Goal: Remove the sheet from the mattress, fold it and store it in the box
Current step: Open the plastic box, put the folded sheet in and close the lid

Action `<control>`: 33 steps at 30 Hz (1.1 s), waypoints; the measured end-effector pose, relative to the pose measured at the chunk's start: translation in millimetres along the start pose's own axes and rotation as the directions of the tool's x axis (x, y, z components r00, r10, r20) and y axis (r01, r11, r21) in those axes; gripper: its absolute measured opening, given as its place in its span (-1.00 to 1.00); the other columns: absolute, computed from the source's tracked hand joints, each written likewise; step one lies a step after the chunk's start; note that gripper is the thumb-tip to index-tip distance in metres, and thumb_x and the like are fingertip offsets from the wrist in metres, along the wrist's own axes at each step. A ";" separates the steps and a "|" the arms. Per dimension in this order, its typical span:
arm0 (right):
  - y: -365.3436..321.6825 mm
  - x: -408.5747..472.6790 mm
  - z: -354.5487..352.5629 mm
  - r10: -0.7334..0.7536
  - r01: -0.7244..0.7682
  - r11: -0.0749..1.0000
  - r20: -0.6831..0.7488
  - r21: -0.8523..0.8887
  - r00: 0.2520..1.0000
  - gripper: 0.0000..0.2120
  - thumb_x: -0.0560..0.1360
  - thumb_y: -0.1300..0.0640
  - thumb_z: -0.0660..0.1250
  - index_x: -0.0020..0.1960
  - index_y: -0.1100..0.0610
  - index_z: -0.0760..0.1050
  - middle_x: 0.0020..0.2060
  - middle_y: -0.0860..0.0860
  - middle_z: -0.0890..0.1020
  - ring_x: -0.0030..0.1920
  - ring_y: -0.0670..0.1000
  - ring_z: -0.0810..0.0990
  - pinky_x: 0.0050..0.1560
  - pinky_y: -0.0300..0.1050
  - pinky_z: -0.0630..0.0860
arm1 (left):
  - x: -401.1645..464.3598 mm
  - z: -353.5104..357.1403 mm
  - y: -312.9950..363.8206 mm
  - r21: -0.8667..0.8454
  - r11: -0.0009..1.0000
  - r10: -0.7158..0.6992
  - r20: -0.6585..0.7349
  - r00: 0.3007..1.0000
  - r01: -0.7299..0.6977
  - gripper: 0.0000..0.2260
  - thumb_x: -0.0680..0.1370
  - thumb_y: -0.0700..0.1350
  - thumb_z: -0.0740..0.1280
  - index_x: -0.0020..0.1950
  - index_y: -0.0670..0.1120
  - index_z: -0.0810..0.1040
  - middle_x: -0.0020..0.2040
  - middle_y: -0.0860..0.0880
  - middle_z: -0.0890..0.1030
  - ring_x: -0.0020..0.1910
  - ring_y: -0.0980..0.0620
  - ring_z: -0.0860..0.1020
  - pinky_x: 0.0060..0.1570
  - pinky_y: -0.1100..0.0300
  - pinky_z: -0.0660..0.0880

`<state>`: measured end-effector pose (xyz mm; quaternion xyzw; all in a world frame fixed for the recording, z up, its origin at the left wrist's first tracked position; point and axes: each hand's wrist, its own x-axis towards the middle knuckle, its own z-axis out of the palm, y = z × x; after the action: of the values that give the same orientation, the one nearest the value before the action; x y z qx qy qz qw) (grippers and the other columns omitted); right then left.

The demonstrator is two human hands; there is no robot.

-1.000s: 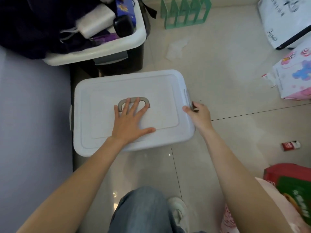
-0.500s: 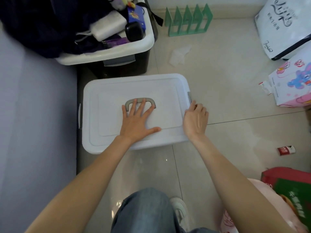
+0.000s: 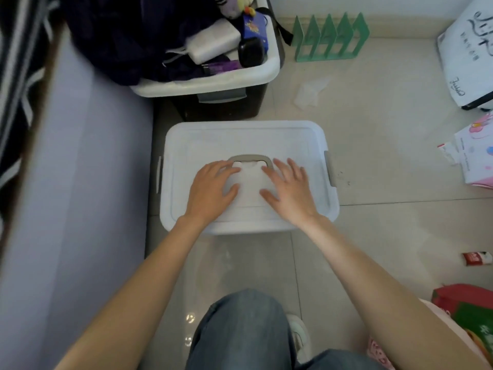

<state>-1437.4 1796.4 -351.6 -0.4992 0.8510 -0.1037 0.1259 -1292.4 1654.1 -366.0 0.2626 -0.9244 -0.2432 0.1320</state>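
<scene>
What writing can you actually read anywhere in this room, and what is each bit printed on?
None reads clearly.
White bag: large dark characters and a small script word, too distorted to read.
Pink patterned package: fine print, too small.
Small red tube on the floor: white lettering, blurred.
Blue box in the open bin: a gold emblem, illegible.
Green and red bag: pale marks, unreadable.
White storage box lid: no text visible.
</scene>
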 end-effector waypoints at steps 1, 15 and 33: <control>-16.0 7.4 5.1 -0.052 0.054 0.998 0.058 -0.033 0.997 -0.45 0.53 -0.16 0.19 0.47 -0.04 0.19 0.50 0.08 0.13 0.49 0.25 -0.05 0.41 0.31 -0.11 | -5.6 -8.9 -11.6 -0.006 0.998 -0.063 -0.072 0.995 0.063 -0.64 0.48 0.04 0.23 0.25 -0.03 0.50 0.29 -0.05 0.47 0.27 -0.07 0.39 0.28 0.07 0.27; -57.8 46.2 50.1 -0.121 0.159 0.975 0.228 -0.155 0.966 -0.20 0.30 -0.55 -0.11 0.44 -0.32 -0.28 0.48 -0.04 -0.35 0.41 0.22 -0.48 0.25 0.48 -0.39 | -13.9 -45.1 -79.9 -0.321 0.708 -0.635 0.100 0.766 0.628 -0.65 0.49 -0.02 0.37 0.23 -0.13 0.52 0.11 -0.10 0.61 0.04 -0.06 0.56 0.01 0.16 0.48; 36.8 9.3 20.9 0.330 -0.331 0.935 -0.034 -0.124 0.943 -0.28 0.39 -0.48 -0.10 0.48 -0.24 -0.05 0.52 0.08 -0.17 0.46 0.32 -0.29 0.26 0.40 -0.42 | 6.7 19.2 -4.3 0.368 0.930 -0.123 0.257 0.959 0.020 -0.23 0.42 0.44 -0.10 0.52 0.09 -0.14 0.54 -0.02 -0.19 0.49 -0.06 -0.28 0.44 -0.10 -0.28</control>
<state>-1465.4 1804.9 -383.5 -0.3555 0.9284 -0.0295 0.1040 -1303.2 1654.6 -383.7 0.2797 -0.9523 -0.1077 -0.0576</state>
